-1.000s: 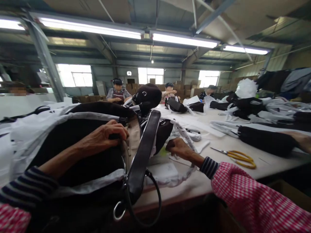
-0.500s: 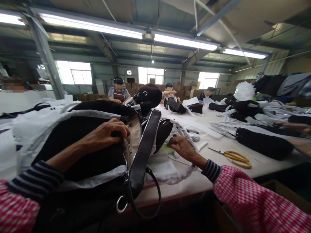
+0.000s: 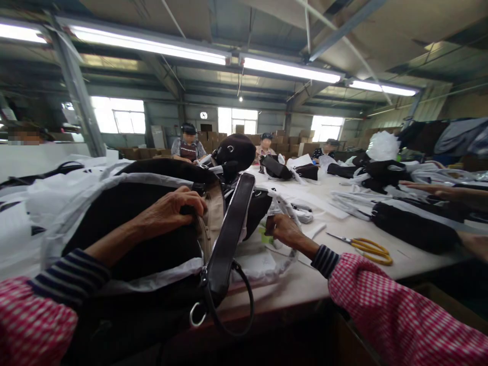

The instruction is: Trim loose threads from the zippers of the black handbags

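A large black bag [image 3: 160,251] lies tilted before me on the table, its edges wrapped in white paper. Its zipped opening is spread and shows beige lining [image 3: 214,211]. My left hand [image 3: 181,206] is closed on the rim of that opening, fingertips tucked inside. Beyond the smooth dark zipped edge panel [image 3: 234,223], my right hand [image 3: 285,230] is closed, fingers curled down beside a small yellow-green item [image 3: 265,235] and thin white wrapping. What it pinches is hidden. A looped black strap [image 3: 249,300] and a metal ring [image 3: 197,314] hang at the bag's near end.
Yellow-handled scissors [image 3: 369,249] lie right of my right hand. Farther right is a black bag [image 3: 414,226] with another person's hands near it. White-wrapped bundles [image 3: 57,195] crowd the left. Several people sit across the table [image 3: 316,193].
My right hand has drawn slightly left and turned, fingers more curled. My left hand keeps its hold on the bag's rim. The view has shifted slightly, and the other person's hand at right has moved.
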Demonstrator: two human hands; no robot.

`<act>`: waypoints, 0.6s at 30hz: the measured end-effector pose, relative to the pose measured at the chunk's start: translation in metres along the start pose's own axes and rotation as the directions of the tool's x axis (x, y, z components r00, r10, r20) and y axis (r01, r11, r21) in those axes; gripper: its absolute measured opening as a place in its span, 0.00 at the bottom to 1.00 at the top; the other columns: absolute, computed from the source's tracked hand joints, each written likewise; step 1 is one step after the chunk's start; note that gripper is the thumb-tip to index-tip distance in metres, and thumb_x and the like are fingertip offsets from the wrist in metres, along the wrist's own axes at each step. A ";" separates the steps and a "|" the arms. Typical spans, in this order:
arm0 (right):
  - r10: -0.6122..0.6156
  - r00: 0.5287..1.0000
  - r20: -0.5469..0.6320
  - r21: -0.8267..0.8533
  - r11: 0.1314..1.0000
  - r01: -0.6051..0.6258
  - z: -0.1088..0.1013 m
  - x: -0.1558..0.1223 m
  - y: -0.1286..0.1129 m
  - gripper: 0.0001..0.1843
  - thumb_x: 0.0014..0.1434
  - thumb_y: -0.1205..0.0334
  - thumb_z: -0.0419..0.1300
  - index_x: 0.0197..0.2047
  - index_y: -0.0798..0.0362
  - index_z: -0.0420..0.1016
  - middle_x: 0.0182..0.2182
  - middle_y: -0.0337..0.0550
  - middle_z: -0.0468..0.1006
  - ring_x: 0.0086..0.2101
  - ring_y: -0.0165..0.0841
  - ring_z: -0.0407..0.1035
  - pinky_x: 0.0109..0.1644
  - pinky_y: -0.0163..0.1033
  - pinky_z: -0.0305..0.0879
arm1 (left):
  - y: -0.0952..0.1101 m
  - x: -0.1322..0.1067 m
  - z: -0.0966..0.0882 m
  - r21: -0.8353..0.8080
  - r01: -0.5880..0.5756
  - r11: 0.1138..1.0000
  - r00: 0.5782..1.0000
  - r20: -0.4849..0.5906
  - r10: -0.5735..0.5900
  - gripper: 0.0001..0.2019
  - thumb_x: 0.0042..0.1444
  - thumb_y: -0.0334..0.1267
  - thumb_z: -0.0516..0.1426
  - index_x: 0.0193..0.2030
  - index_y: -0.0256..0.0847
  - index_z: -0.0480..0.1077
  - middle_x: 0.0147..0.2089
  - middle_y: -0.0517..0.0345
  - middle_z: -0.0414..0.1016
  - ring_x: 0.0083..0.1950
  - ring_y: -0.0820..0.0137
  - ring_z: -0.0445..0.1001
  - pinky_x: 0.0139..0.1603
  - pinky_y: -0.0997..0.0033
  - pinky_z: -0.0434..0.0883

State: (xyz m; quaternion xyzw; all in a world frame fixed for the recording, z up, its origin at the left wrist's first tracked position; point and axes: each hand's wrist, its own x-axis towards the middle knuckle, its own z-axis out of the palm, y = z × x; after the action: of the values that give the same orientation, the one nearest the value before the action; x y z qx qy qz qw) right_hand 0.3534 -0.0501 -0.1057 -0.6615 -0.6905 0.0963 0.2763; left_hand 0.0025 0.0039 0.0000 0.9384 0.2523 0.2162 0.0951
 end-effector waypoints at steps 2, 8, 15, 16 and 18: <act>0.032 0.999 0.029 0.010 0.999 -0.032 0.003 -0.002 0.000 0.03 0.51 0.66 0.71 0.27 0.52 0.81 0.23 0.40 0.80 0.31 0.36 0.74 0.37 0.38 0.63 | -0.001 -0.001 0.000 -0.002 -0.004 1.000 1.000 -0.005 0.004 0.07 0.53 0.30 0.56 0.37 0.41 0.75 0.51 0.57 0.80 0.55 0.63 0.68 0.60 0.60 0.65; 0.027 0.998 -0.052 0.189 0.982 -0.016 0.009 -0.005 0.005 0.13 0.50 0.57 0.73 0.23 0.53 0.76 0.21 0.38 0.74 0.25 0.32 0.69 0.31 0.36 0.60 | -0.005 -0.002 0.002 -0.014 -0.001 1.000 1.000 -0.012 0.001 0.09 0.54 0.29 0.55 0.38 0.41 0.75 0.51 0.59 0.80 0.57 0.64 0.67 0.61 0.61 0.64; 0.029 0.962 -0.272 0.386 0.919 0.081 -0.001 -0.003 0.002 0.24 0.54 0.44 0.68 0.20 0.52 0.68 0.19 0.36 0.64 0.23 0.29 0.57 0.28 0.37 0.54 | -0.003 -0.001 0.002 -0.054 0.006 0.999 1.000 -0.027 -0.008 0.09 0.52 0.28 0.56 0.37 0.41 0.75 0.51 0.58 0.79 0.55 0.63 0.69 0.60 0.59 0.65; 0.026 0.953 -0.303 0.419 0.901 0.109 -0.004 -0.008 -0.003 0.25 0.54 0.43 0.68 0.20 0.52 0.66 0.19 0.36 0.63 0.23 0.29 0.56 0.27 0.37 0.53 | -0.002 -0.001 0.002 -0.052 0.004 0.999 0.999 -0.036 -0.006 0.10 0.51 0.27 0.56 0.37 0.41 0.75 0.51 0.58 0.80 0.55 0.63 0.69 0.60 0.59 0.65; 0.041 0.950 -0.310 0.511 0.850 0.130 -0.010 -0.023 -0.016 0.25 0.54 0.43 0.67 0.21 0.52 0.66 0.19 0.34 0.61 0.23 0.28 0.53 0.26 0.36 0.51 | 0.001 -0.001 0.001 -0.036 -0.005 0.999 0.999 -0.044 0.004 0.11 0.49 0.25 0.55 0.36 0.40 0.75 0.50 0.58 0.80 0.54 0.64 0.70 0.58 0.60 0.66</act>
State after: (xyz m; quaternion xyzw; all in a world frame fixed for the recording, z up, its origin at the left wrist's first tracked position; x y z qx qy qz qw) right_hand 0.3438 -0.0765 -0.0949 -0.5512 -0.6011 0.1701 0.5531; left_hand 0.0029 0.0024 -0.0005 0.9321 0.2483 0.2415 0.1062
